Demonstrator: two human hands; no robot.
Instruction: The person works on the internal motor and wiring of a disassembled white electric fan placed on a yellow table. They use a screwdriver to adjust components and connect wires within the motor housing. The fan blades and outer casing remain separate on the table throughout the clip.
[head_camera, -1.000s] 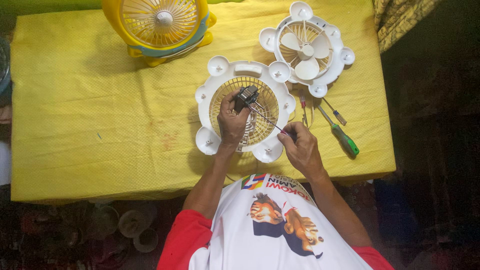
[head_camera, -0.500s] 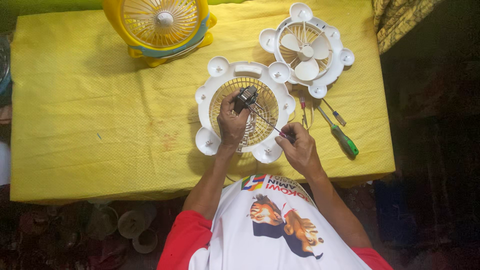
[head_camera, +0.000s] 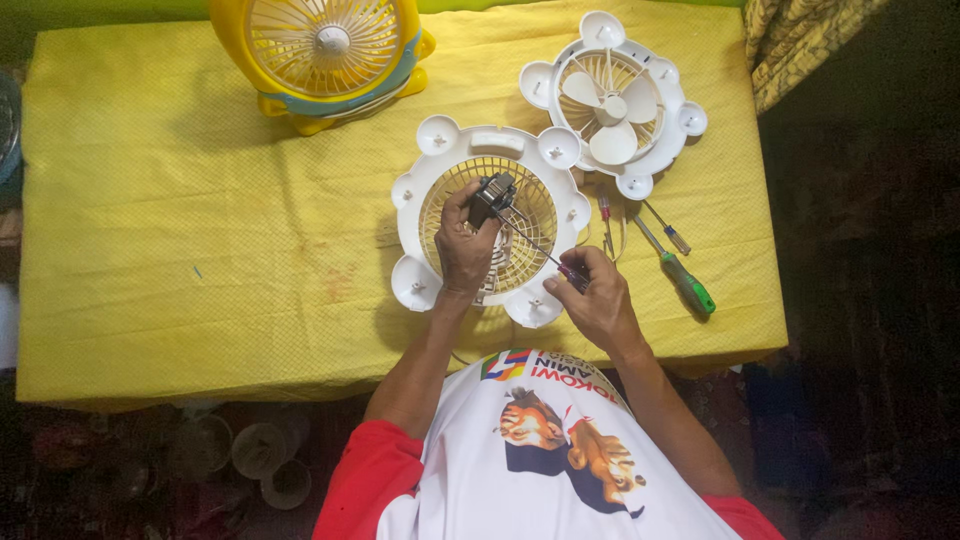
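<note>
A white round fan housing (head_camera: 420, 205) with a cream grille lies on the yellow tablecloth (head_camera: 200, 230). My left hand (head_camera: 465, 250) rests over the grille and grips a small black motor (head_camera: 492, 198) at its middle. My right hand (head_camera: 598, 300) holds a thin screwdriver (head_camera: 535, 248) by its dark red handle, its shaft slanting up to the left with the tip at the motor.
A second white housing (head_camera: 660, 70) with a fan blade lies at the back right. A yellow fan (head_camera: 325, 50) stands at the back. A green-handled screwdriver (head_camera: 685, 282) and two smaller ones lie to the right, near the table's right edge.
Both hands stay on the motor and screwdriver; the right hand has shifted only slightly.
</note>
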